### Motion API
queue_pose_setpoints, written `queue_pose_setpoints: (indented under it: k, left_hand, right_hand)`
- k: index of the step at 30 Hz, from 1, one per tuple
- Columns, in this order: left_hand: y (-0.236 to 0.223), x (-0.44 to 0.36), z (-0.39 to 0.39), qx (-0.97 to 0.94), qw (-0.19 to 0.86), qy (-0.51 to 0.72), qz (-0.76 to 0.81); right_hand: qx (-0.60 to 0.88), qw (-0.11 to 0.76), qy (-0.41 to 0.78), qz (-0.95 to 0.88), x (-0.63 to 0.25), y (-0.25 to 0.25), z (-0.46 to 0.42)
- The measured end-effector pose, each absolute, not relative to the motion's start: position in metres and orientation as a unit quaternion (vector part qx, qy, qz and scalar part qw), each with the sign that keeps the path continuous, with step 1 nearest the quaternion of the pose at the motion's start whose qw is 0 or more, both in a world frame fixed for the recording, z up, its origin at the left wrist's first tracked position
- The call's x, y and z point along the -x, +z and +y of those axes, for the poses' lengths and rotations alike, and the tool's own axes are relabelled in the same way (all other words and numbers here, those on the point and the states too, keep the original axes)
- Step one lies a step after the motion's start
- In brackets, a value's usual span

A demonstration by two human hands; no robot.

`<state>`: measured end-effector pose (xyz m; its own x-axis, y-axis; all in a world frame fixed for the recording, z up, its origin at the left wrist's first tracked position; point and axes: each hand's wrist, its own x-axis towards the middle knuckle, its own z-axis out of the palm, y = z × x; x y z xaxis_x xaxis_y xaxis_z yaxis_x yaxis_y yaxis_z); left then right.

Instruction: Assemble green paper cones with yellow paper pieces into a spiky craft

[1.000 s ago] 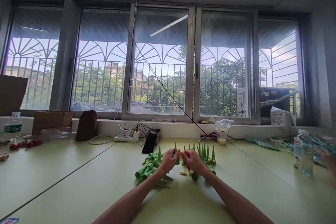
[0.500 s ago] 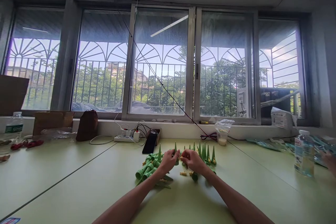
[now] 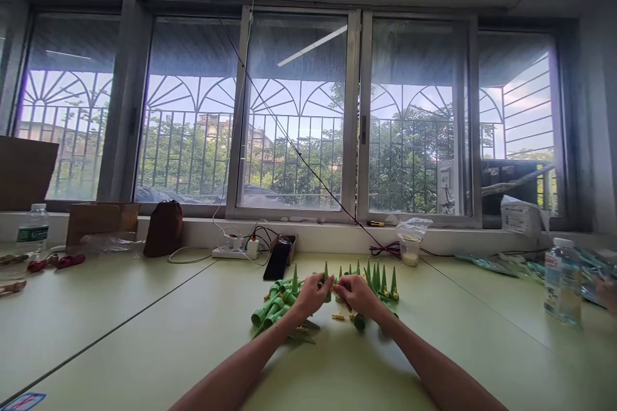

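Note:
My left hand [image 3: 312, 295] is closed around a green pointed cone [image 3: 326, 270], held upright with its tip above my fingers. My right hand [image 3: 357, 293] pinches a small yellow piece [image 3: 336, 288] against the cone's side; its exact shape is mostly covered by fingertips. By my left wrist lies a heap of green cones [image 3: 270, 314], some on their sides with ribbed round bases showing. Beyond my right hand several green cones [image 3: 380, 282] stand upright, some with yellow pieces at their bases. A loose yellow piece [image 3: 338, 316] and a dark green cone [image 3: 358, 322] lie between my forearms.
Behind the cones are a phone [image 3: 277, 261], a power strip [image 3: 235, 253] and a bagged cup [image 3: 411, 247]. A plastic bottle [image 3: 562, 282] stands at right, near another person's hand [image 3: 606, 289]. A brown pouch [image 3: 164, 229] and a cardboard box [image 3: 101, 223] line the windowsill side.
My right hand's fingertips have come slightly closer to the cone in my left hand, bringing the yellow piece against it. The whole view has shifted slightly.

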<state>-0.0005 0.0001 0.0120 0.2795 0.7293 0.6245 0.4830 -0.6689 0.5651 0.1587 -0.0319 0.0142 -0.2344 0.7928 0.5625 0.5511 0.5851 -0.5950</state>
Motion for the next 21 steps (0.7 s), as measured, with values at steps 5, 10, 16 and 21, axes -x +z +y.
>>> queue_pose_setpoints:
  k: [5,10,16,21]
  left_hand:
    - [0.013,0.004,0.0,-0.791,0.071,0.433,0.426]
    - [0.002,0.009,0.009,-0.813,0.083,0.362,0.449]
    - [0.0,0.011,0.02,-0.797,0.197,0.363,0.441]
    - [0.029,0.028,0.015,-0.803,0.104,0.376,0.45]
  right_hand:
    - [0.469,0.471,0.112,-0.739,-0.162,0.011,-0.024]
    - [0.478,0.462,0.069,-0.744,-0.165,0.005,-0.017]
    - [0.484,0.447,0.031,-0.752,-0.164,0.005,-0.018]
    - [0.464,0.416,0.043,-0.781,-0.163,0.006,-0.026]
